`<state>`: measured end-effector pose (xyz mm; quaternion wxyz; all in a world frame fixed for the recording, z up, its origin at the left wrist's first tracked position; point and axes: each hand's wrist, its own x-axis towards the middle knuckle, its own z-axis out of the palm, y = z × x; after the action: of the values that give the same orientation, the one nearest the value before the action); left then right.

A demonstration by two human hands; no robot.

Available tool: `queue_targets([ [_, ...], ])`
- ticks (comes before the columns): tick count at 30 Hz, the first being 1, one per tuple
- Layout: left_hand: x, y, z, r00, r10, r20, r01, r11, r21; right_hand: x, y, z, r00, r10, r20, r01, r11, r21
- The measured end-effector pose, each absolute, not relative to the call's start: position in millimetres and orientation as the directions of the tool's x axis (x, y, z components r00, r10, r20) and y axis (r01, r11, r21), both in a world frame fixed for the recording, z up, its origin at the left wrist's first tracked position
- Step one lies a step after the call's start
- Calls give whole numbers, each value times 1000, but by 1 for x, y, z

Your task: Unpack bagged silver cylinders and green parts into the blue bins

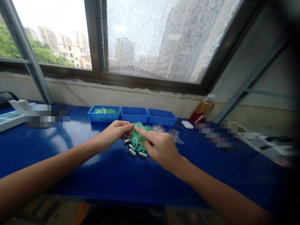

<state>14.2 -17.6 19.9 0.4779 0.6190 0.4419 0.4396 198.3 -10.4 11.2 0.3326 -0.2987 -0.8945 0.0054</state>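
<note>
A small translucent green plastic bag [138, 135] is held up between my hands above the middle of the blue table. My left hand [119, 129] pinches its upper left edge between thumb and fingertips. On the right side, my right hand [162, 147] grips the same bag, with its index finger stretched along the top edge. Whether anything is inside the bag cannot be made out. Just below lie several short white pieces with dark sides [142, 154] and some green strips [140, 148]. Clear plastic packets [174, 134] lie behind my right hand, partly hidden by it.
Along the wall stand a blue bin [104, 118] with green packets, a middle blue bin [134, 118] and a right blue bin [162, 118]. To their right are a white rounded object [187, 124] and a bottle [202, 109]. A power strip [12, 120] lies at the left.
</note>
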Motion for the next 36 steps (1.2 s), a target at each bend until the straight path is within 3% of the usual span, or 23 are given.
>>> queue_targets([
  [4,-10,6,22,-69,961,268,226,-247,942,194,-12,9,-533,585,612,521,796,-307],
  [7,-44,27,23,-339,854,395,278,-310,909,194,-10,8,-509,581,635,522,795,-310],
  [10,-78,41,18,-395,808,436,344,-311,886,194,-9,9,-537,544,645,510,818,-265],
  [13,-98,48,10,-330,788,519,623,-231,747,195,-8,10,-569,515,641,501,835,-227],
  [16,-98,49,3,-222,747,626,875,-131,466,196,-3,10,-568,498,655,516,835,-188],
  [20,-81,45,-1,-45,713,700,971,-132,197,202,10,12,-483,537,692,572,791,-215],
  [23,-64,41,-4,111,767,632,976,-203,76,207,22,11,-412,582,701,601,752,-271],
  [25,-54,37,-6,177,783,597,969,-243,32,209,28,10,-390,608,691,613,732,-298],
  [30,-26,20,-2,261,701,663,927,-374,30,210,33,6,-405,629,664,628,719,-299],
  [33,-4,5,-2,396,719,572,835,-541,102,208,31,5,-428,627,650,617,729,-297],
  [36,11,-4,-10,449,751,485,798,-581,161,206,28,5,-451,618,644,595,746,-300],
])
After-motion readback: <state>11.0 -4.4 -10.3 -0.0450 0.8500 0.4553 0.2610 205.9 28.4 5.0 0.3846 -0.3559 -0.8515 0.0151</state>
